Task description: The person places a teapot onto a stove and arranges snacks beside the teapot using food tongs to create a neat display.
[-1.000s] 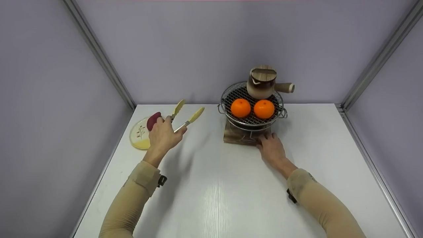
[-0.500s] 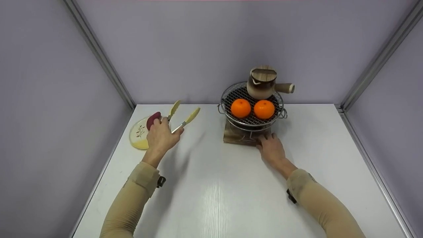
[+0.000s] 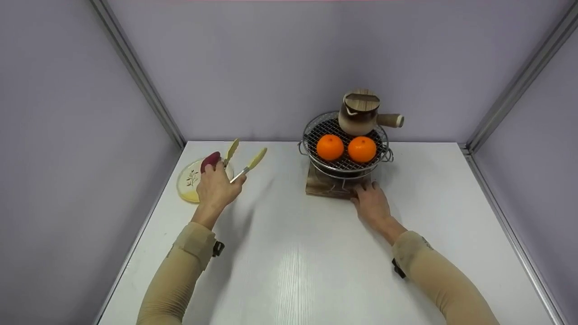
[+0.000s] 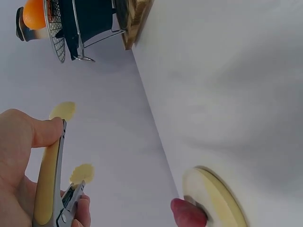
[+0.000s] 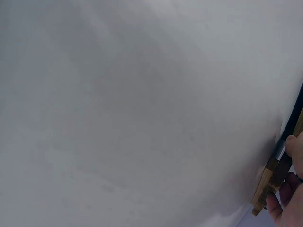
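My left hand grips yellow-tipped metal tongs, whose arms stand spread apart, pointing away from me. Beyond the fingers, a dark red-purple sweet potato lies on a cream plate with a leaf print and yellow edge; the hand partly covers the plate in the head view. In the left wrist view the tong arms hold nothing between them. My right hand grips the front right corner of the wooden base under a round tabletop grill, thumb and fingers at its edge.
Two oranges sit side by side on the grill's wire mesh. Behind them stands a brown side-handled teapot with a wooden lid, its handle toward the right. Pale walls enclose the white table at the back and sides.
My left hand and the tongs have moved slightly left, closer to the plate and sweet potato. The right hand stays at the wooden base.
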{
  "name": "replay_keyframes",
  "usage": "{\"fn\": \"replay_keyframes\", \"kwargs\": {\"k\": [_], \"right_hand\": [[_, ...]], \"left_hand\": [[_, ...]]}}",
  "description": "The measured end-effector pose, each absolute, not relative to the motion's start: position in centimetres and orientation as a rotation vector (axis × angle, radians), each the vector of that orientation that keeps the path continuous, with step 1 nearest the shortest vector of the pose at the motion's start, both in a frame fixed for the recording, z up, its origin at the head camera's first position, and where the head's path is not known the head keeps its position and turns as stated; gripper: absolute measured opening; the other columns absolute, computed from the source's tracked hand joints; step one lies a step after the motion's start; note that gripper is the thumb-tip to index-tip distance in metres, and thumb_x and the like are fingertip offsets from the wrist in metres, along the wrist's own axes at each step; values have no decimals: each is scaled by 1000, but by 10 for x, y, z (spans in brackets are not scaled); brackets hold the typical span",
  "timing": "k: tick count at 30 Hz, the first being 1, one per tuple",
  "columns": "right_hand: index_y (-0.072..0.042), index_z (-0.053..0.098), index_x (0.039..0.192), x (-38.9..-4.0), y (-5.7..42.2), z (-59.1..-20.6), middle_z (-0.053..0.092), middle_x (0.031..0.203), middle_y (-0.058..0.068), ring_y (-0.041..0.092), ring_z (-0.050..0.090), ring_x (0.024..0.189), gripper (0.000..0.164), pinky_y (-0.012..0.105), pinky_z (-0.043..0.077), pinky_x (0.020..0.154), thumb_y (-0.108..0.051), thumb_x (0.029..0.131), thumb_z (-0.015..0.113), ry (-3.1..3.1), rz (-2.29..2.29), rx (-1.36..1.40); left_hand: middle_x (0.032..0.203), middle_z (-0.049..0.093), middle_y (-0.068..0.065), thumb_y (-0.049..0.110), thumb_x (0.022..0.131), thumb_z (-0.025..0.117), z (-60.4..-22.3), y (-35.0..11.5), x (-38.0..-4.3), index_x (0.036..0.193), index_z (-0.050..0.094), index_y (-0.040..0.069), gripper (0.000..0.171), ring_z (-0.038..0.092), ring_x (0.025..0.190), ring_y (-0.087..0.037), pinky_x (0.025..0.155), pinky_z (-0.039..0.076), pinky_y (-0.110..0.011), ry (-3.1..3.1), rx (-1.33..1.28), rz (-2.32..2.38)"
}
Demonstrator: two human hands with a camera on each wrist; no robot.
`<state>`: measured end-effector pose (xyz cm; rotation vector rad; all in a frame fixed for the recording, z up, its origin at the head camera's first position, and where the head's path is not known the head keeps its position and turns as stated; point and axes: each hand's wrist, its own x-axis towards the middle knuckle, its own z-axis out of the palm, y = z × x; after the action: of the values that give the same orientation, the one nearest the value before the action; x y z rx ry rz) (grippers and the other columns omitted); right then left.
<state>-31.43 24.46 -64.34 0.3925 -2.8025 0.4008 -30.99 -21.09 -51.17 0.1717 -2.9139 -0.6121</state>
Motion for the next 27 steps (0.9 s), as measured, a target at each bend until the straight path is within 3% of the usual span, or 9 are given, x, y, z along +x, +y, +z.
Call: {"fn": "replay_keyframes", "kwargs": {"k": [15,27], "right_hand": [[-3,68,133,-316,246,-645,67,133,27,50,62,116,38,62,56,100,-20,102,82,-2798,394,407],[-1,69,133,-317,245,-645,67,133,29,50,62,115,39,63,55,100,-18,101,83,-2791,400,410]], "left_hand": [[143,59,-35,54,99,75,-519,-224,-311,157,52,-3,84,65,127,-57,97,58,-70,-2885,250,-620],[145,58,-38,55,100,74,-528,-238,-314,157,51,-5,86,63,132,-60,104,55,-72,-2887,314,-619]]}}
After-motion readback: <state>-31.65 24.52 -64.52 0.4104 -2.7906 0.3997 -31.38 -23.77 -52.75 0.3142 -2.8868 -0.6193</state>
